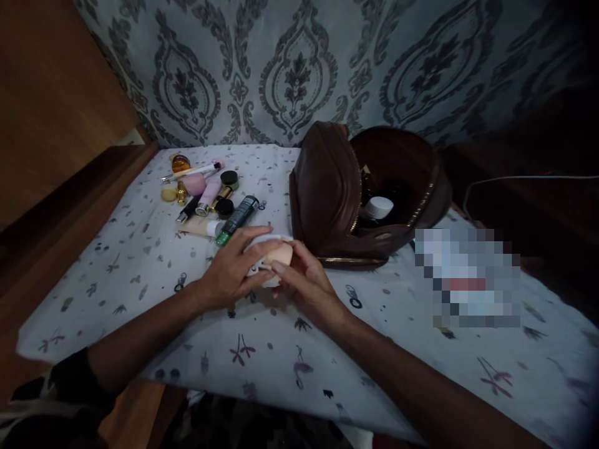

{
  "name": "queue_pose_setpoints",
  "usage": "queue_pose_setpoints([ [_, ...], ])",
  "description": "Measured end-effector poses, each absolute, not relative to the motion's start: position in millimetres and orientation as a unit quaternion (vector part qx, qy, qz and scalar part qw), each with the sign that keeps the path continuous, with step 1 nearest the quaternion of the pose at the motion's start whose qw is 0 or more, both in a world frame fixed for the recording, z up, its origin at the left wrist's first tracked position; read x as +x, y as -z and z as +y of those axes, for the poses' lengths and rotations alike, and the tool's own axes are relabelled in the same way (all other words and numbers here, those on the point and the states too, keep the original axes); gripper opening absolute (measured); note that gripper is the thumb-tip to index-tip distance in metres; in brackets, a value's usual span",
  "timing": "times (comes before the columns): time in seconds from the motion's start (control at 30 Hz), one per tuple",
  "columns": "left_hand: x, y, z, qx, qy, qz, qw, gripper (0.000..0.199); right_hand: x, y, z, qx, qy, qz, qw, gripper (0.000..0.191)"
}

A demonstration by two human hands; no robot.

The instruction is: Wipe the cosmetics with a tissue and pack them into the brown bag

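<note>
Near the middle of the cloth, my left hand [236, 268] is closed round a white item [257, 239] whose shape is partly hidden by the fingers. My right hand [306, 277] grips a peach-coloured rounded piece [281, 254] against that white item, its thumb on the lower edge. Both hands meet just above the tabletop. Right behind them lies a green bottle [238, 219], and a cream tube [199, 226] rests to its left. An open brown bag [327, 187] stands behind my right hand, with a white-capped container [379, 207] inside.
Several cosmetics lie at the back left, among them a pink sponge [194, 183], a dark green jar [229, 179] and an amber bottle [180, 163]. A blurred-out item [468, 277] is on the right of the patterned cloth [140, 299]. Patterned wallpaper rises behind.
</note>
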State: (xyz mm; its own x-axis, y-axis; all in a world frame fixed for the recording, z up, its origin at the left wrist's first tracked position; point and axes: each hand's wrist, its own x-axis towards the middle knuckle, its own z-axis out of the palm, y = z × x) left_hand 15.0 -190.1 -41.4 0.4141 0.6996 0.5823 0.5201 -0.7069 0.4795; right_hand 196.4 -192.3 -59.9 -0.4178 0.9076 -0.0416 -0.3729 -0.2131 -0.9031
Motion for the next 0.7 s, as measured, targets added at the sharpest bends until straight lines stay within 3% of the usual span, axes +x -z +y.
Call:
queue_pose_setpoints([
  [0.13, 13.4, 42.9, -190.9, 0.837, -0.379, 0.373, 0.130, 0.040, 196.6, 62.5, -192.4, -0.301, -0.670, -0.503, 0.455, 0.048],
  [0.33, 17.9, 35.3, -191.5, 0.723, -0.398, 0.459, 0.329, 0.048, 198.2, 70.8, -193.2, -0.313, -0.544, -0.619, 0.471, 0.056],
  [0.53, 18.5, 40.4, -184.0, 0.620, -0.390, 0.483, 0.479, 0.049, 201.2, 74.0, -194.3, -0.315, -0.346, -0.737, 0.488, 0.051],
  [0.7, 18.6, 46.7, -183.1, 0.562, -0.396, 0.501, 0.525, 0.046, 201.9, 71.9, -193.8, -0.317, -0.364, -0.735, 0.475, 0.055],
])
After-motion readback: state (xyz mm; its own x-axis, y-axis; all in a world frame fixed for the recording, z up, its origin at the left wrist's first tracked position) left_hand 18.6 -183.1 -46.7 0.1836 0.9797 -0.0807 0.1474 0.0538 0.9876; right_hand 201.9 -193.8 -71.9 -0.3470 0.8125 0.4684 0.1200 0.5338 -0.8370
